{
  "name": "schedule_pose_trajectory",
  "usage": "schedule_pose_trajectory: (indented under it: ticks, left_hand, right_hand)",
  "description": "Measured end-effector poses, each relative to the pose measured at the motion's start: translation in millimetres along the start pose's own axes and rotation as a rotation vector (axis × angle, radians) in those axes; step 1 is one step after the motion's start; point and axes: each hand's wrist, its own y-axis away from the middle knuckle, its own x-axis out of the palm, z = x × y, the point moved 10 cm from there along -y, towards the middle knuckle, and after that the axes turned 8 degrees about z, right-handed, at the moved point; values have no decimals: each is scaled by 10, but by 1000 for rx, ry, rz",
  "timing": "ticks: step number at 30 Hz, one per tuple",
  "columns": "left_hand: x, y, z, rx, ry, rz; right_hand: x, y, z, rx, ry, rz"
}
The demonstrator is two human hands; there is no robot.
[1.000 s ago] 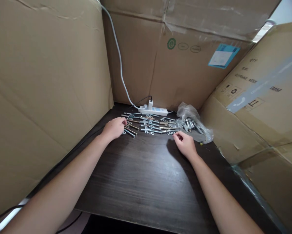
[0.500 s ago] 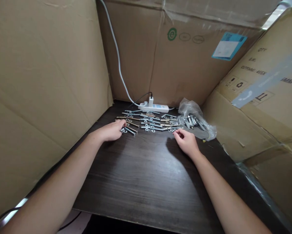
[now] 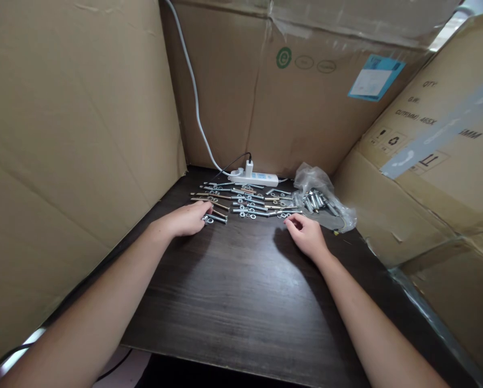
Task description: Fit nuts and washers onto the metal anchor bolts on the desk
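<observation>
While left hand (image 3: 190, 218) curls over silver metal bolts (image 3: 219, 219) at eleven o'clock on dark wood-grain worktop (image 3: 233, 291), grip hidden, right hand (image 3: 306, 234), fingertips close together, any hold unclear, sits at one o'clock beside flat silver ring washers (image 3: 284, 216).

"QTY" (image 3: 429, 84), "G.W." (image 3: 413, 99), "465X" (image 3: 428, 121) on right carton (image 3: 419, 210); "e" (image 3: 284, 57) on back carton (image 3: 306, 118)
</observation>
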Motion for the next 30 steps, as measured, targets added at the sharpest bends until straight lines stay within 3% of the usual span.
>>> schedule_pose_trajectory:
  ticks: [5,8,12,14,17,22,26,30]
  left_hand:
    - [71,33,-329,96,33,-4]
    - [164,57,-616,159,41,-12]
    - [258,117,-1021,286,21,-78]
    - [289,138,-1139,325,-3,-111]
    - [293,147,-1192,370,19,-151]
    - [189,123,-1100,384,100,-232]
    - [114,120,-1078,396,145,-274]
    - [80,141,-1132,424,190,-280]
  right_hand:
    - [28,28,95,-21,1,29]
    - [134,102,359,-94,29,99]
    - [427,260,787,-228,137,268]
    - [535,314,895,-268,202,311]
    - [582,311,877,-263,274,311]
    - [494,234,644,-198,298,294]
    - [376,236,520,-211,216,266]
    - [274,280,567,-255,99,229]
